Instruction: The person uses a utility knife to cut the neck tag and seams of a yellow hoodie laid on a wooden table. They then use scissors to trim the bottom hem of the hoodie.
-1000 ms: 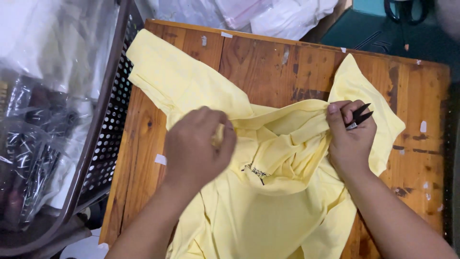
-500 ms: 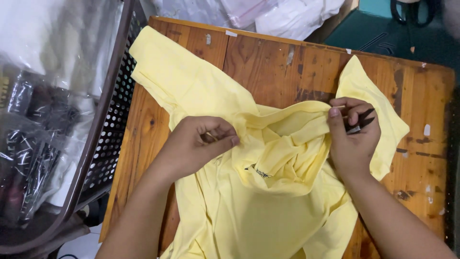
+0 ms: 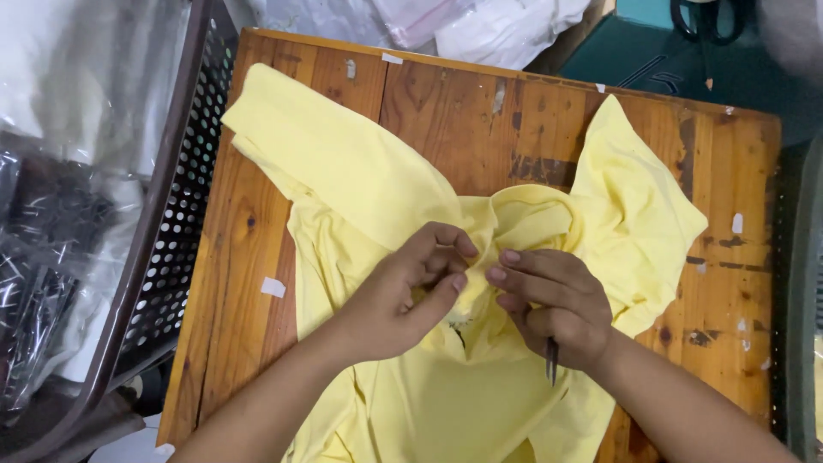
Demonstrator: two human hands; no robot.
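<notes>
A pale yellow shirt (image 3: 360,180) lies spread on the wooden counter (image 3: 480,111). At its bunched middle the left hand (image 3: 403,296) pinches a fold, and the right hand (image 3: 553,300) pinches fabric just beside while holding a thin dark tool (image 3: 551,362). A perforated basket (image 3: 171,231) stands at the left.

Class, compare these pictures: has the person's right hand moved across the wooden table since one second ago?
Yes. The right hand has shifted left, away from the wooden table's right edge, and now meets the left hand at the yellow shirt's bunched middle.
</notes>
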